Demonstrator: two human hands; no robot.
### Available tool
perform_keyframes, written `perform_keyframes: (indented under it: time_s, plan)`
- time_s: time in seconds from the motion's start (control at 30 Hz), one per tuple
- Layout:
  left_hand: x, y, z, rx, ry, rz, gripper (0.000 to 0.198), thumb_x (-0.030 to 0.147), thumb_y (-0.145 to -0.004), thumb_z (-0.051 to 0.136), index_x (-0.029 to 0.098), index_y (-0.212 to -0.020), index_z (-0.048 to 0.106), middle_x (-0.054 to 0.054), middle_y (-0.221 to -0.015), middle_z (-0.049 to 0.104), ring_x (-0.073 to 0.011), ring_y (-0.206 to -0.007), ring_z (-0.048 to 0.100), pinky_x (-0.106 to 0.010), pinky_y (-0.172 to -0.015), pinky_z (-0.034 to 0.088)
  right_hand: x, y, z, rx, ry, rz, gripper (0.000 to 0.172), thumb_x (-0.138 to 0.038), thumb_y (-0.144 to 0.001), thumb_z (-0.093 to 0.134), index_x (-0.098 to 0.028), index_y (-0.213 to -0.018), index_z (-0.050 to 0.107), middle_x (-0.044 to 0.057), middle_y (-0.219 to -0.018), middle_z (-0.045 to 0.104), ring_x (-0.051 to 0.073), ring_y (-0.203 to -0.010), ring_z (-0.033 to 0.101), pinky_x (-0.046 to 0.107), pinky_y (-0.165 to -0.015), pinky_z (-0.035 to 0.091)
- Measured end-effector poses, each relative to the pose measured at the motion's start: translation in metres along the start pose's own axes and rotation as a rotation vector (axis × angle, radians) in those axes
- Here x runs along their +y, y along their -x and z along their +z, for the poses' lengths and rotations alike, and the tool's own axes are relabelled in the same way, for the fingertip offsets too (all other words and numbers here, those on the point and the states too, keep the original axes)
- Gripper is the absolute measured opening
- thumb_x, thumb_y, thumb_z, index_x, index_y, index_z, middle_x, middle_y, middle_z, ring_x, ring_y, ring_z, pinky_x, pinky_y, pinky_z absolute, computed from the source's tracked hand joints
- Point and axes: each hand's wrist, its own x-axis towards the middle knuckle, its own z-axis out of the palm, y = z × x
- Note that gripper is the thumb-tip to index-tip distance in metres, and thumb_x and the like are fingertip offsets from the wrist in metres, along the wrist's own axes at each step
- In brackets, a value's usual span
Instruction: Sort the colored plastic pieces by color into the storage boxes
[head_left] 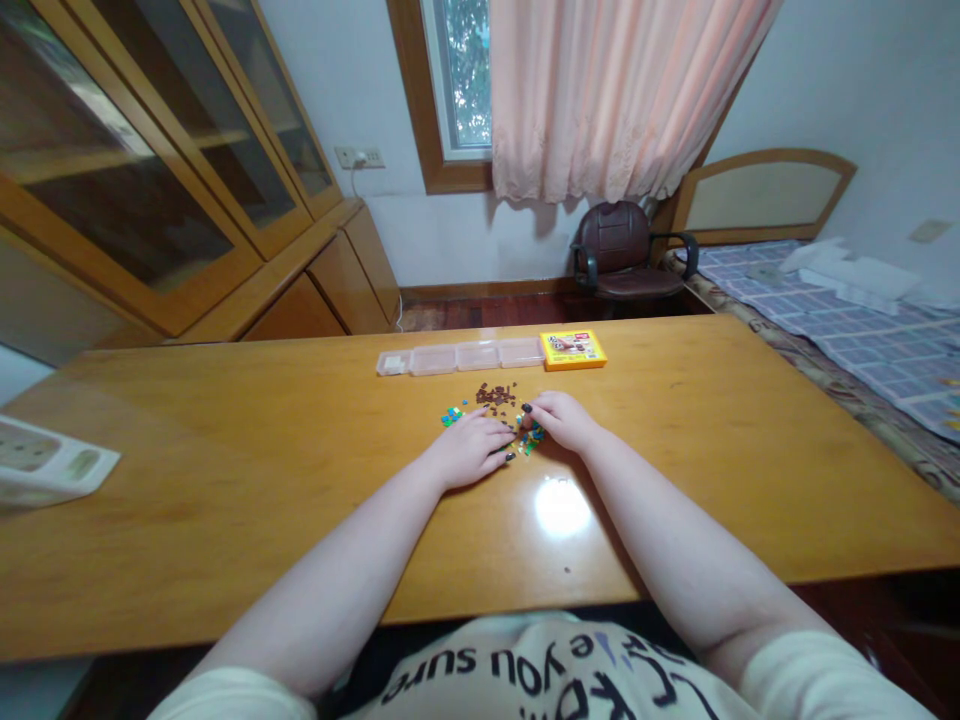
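My left hand [471,447] lies low over the table, its dark-nailed fingers stretched out across small coloured pieces. Facing it, my right hand [568,420] has its fingers curled and drawn together at the edge of a pile of blue, green, yellow and white building pieces [532,438]. Whatever its fingertips hold, if anything, is too small to make out. More blue and green pieces [452,416] lie beyond my left hand. Just past both hands is a loose heap of small brown pieces [495,395].
A row of clear plastic compartments [478,357] stands behind the pieces, with a yellow and orange box [574,349] at its right end. A white object with socket-like openings [52,462] sits at the wooden table's [300,430] left edge. Beyond are a chair [619,250] and a bed [862,300].
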Motion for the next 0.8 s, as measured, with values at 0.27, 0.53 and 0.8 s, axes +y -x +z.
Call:
perform_keyframes:
  time_s: [0.27,0.53,0.8]
  plan:
    - [0.0,0.001,-0.002,0.034,-0.043,-0.025,0.032,0.035,-0.089,0.046,0.023,-0.114,0.061,-0.005,-0.116,0.062,-0.0209,-0.108,0.054,-0.043,-0.104,0.032,0.001,-0.001,0.001,0.032,-0.033,-0.011,0.039,-0.031,-0.092,0.037,-0.015,-0.08,0.07,0.006,-0.077,0.068,0.017,-0.074,0.058,0.026,-0.072,0.04]
    - [-0.008,0.002,0.011,0.011,-0.131,-0.116,0.045,0.044,-0.088,0.047,0.026,-0.129,0.051,-0.009,-0.139,0.045,-0.0265,-0.13,0.034,-0.05,-0.11,0.02,0.006,-0.003,0.002,0.044,0.035,0.018,0.037,-0.031,-0.093,0.038,-0.016,-0.081,0.07,0.005,-0.078,0.067,0.016,-0.075,0.057,0.026,-0.073,0.039]
    - [0.002,0.0,0.006,-0.006,-0.072,-0.073,0.048,0.043,-0.089,0.045,0.022,-0.132,0.047,-0.008,-0.138,0.047,-0.0245,-0.128,0.038,-0.047,-0.111,0.019,0.006,0.0,-0.006,0.164,0.058,0.151,0.047,-0.035,-0.093,0.036,-0.015,-0.064,0.067,0.006,-0.066,0.065,0.016,-0.066,0.057,0.026,-0.066,0.038]
